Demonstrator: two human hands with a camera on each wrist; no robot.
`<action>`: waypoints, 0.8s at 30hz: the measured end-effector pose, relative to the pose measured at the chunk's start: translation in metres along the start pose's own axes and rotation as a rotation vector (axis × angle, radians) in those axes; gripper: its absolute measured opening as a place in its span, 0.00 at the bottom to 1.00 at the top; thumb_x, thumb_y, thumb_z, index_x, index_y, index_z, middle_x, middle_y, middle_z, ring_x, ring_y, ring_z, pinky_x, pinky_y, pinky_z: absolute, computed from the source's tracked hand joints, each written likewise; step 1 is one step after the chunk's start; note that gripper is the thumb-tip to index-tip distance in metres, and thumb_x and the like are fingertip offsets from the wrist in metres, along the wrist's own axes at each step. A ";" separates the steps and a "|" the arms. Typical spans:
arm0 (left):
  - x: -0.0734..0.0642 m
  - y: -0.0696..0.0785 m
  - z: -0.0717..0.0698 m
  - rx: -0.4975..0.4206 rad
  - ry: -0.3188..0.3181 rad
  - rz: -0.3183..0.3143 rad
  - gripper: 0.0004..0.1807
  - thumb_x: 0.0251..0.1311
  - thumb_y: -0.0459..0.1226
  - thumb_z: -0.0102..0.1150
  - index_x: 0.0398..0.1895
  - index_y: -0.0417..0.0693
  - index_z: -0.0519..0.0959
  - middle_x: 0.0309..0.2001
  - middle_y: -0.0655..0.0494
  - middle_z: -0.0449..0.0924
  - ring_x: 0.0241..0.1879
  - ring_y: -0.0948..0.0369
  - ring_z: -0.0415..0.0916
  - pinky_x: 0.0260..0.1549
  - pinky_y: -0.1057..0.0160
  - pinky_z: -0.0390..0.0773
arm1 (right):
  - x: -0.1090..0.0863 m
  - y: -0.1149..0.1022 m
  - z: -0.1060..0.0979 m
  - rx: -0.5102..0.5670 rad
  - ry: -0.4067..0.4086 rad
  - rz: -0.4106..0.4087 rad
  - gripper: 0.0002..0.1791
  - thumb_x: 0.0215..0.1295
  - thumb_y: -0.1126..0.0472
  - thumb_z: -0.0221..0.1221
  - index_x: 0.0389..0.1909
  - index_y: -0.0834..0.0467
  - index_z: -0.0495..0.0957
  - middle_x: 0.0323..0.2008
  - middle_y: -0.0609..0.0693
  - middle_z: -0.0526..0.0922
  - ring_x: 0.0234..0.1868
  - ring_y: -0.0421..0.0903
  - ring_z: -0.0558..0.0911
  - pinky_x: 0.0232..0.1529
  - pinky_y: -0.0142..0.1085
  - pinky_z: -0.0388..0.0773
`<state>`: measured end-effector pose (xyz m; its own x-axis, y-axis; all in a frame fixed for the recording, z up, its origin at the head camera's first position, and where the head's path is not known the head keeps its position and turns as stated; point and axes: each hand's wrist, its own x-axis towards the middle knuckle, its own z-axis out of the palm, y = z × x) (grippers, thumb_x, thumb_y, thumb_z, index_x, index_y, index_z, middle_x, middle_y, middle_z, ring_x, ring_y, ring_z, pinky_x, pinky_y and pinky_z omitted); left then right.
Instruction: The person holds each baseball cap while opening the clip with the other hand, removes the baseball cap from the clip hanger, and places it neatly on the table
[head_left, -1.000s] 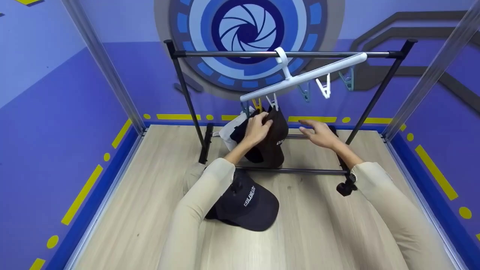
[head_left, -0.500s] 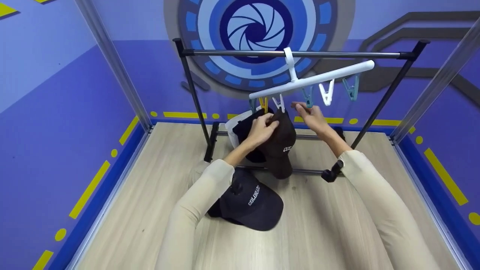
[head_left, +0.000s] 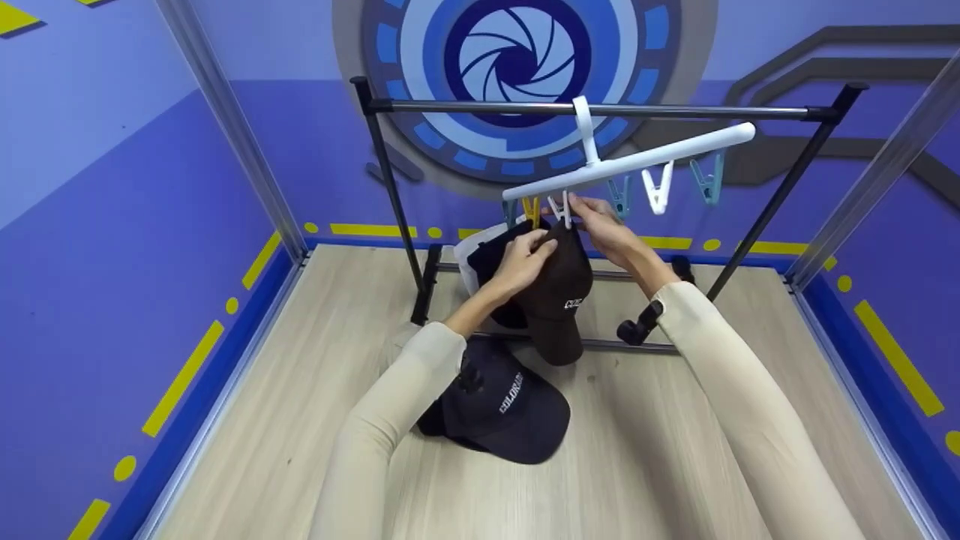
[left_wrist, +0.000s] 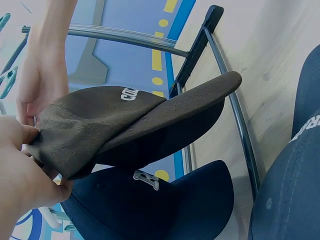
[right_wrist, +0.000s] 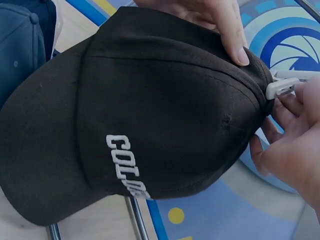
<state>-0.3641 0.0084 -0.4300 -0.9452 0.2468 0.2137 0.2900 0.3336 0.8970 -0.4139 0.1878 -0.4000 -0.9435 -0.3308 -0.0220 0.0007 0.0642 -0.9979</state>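
A dark brown cap (head_left: 562, 289) with white lettering hangs brim down under the left half of a white hanger (head_left: 630, 161). My left hand (head_left: 520, 264) pinches the cap's top edge between thumb and fingers, also seen with the left hand (left_wrist: 22, 175) in the left wrist view. A white clip (right_wrist: 281, 89) bites that same edge in the right wrist view. My right hand (head_left: 609, 231) grips this clip, its thumb on the clip and its fingers beside the cap. Behind the brown cap hang a black cap (head_left: 487, 259) and a white cap (head_left: 463, 251), partly hidden.
A black garment rack (head_left: 675, 112) carries the tilted hanger. A yellow clip (head_left: 531, 212) is left of the hands; a teal clip (head_left: 620, 199), a white clip (head_left: 658, 187) and another teal clip (head_left: 707, 180) hang right. A navy cap (head_left: 517, 412) lies on the wooden surface (head_left: 637, 465).
My right hand has come in from the right, past the teal clip, to the white clip at the brown cap. The left hand keeps its hold; the cap now hangs slightly lower in the head view.
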 end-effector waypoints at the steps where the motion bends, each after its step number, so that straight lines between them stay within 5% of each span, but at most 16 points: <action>1: 0.000 0.000 0.000 -0.004 -0.003 -0.001 0.15 0.75 0.39 0.52 0.56 0.41 0.82 0.50 0.46 0.87 0.47 0.60 0.80 0.51 0.66 0.75 | 0.000 0.000 0.000 0.018 -0.010 -0.005 0.31 0.83 0.48 0.39 0.71 0.67 0.66 0.53 0.43 0.86 0.67 0.47 0.72 0.75 0.47 0.56; 8: 0.001 -0.001 0.001 -0.016 0.024 -0.010 0.15 0.74 0.40 0.54 0.55 0.43 0.83 0.48 0.47 0.88 0.45 0.62 0.79 0.49 0.67 0.75 | 0.005 -0.001 0.001 0.128 -0.006 0.000 0.25 0.83 0.52 0.41 0.62 0.68 0.72 0.41 0.39 0.85 0.56 0.40 0.74 0.61 0.35 0.65; 16: 0.002 -0.002 0.007 0.018 0.077 0.029 0.14 0.72 0.43 0.59 0.49 0.43 0.84 0.41 0.48 0.89 0.39 0.63 0.81 0.45 0.69 0.75 | 0.005 -0.002 0.001 0.228 0.057 0.043 0.17 0.80 0.55 0.48 0.54 0.62 0.76 0.38 0.40 0.87 0.46 0.40 0.78 0.53 0.34 0.69; 24: 0.006 0.004 0.013 0.112 0.139 0.027 0.10 0.71 0.41 0.60 0.43 0.44 0.84 0.36 0.50 0.89 0.37 0.62 0.80 0.44 0.66 0.75 | 0.005 -0.004 0.003 0.247 0.118 0.039 0.16 0.78 0.58 0.53 0.33 0.48 0.87 0.31 0.38 0.89 0.46 0.35 0.78 0.73 0.46 0.49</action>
<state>-0.3662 0.0227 -0.4297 -0.9463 0.1314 0.2954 0.3229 0.4297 0.8433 -0.4178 0.1831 -0.3960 -0.9731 -0.2201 -0.0682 0.1053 -0.1614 -0.9813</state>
